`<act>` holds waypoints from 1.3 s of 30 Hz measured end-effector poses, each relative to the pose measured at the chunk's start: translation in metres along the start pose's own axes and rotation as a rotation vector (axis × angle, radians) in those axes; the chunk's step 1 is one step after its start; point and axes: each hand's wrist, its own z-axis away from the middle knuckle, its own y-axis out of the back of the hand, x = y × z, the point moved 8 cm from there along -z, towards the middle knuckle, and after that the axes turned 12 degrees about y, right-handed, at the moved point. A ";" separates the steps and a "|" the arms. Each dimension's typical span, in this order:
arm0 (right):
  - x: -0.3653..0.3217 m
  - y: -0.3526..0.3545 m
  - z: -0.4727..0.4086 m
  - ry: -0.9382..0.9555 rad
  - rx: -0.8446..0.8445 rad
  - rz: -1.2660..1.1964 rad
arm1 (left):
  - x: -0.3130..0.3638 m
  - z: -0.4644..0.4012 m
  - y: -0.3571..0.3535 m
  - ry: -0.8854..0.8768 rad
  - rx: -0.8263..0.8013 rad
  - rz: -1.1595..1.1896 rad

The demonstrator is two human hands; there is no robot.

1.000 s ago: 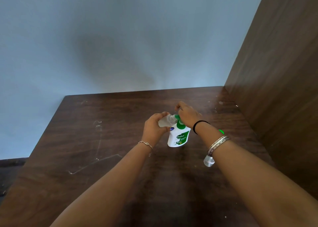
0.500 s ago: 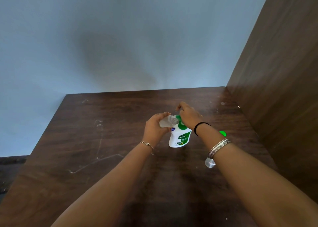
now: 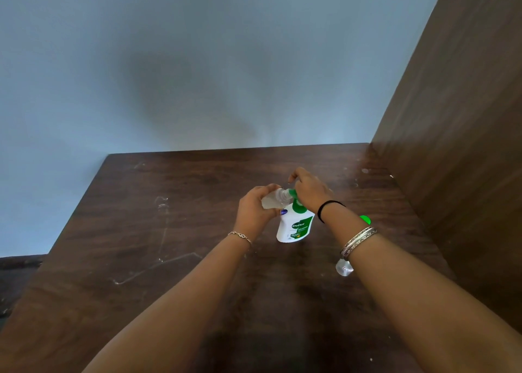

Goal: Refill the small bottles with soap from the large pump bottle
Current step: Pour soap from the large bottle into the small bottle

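A white and green pump bottle (image 3: pixel 295 225) stands upright on the dark wooden table (image 3: pixel 169 231). My left hand (image 3: pixel 254 210) grips a small clear bottle (image 3: pixel 273 199), tilted with its open neck against the green pump nozzle. My right hand (image 3: pixel 309 190) rests on top of the pump head and hides it. A second small clear bottle (image 3: pixel 344 267) sits on the table under my right forearm, mostly hidden. A green cap (image 3: pixel 365 219) peeks out beyond my right wrist.
A brown wooden panel (image 3: pixel 457 152) rises along the table's right side. A pale blue wall (image 3: pixel 197 75) stands behind the far edge. The table's left edge drops off to a dark floor (image 3: pixel 17 273).
Both hands and the bottles keep the same pose. Only the camera view has shifted slightly.
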 end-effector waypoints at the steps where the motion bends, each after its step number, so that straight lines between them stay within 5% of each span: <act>1: 0.001 -0.002 0.001 -0.004 0.005 -0.007 | -0.002 0.000 -0.001 0.004 0.002 -0.006; 39: 0.002 -0.006 0.001 0.015 -0.027 0.021 | -0.008 0.000 -0.003 0.029 -0.005 -0.031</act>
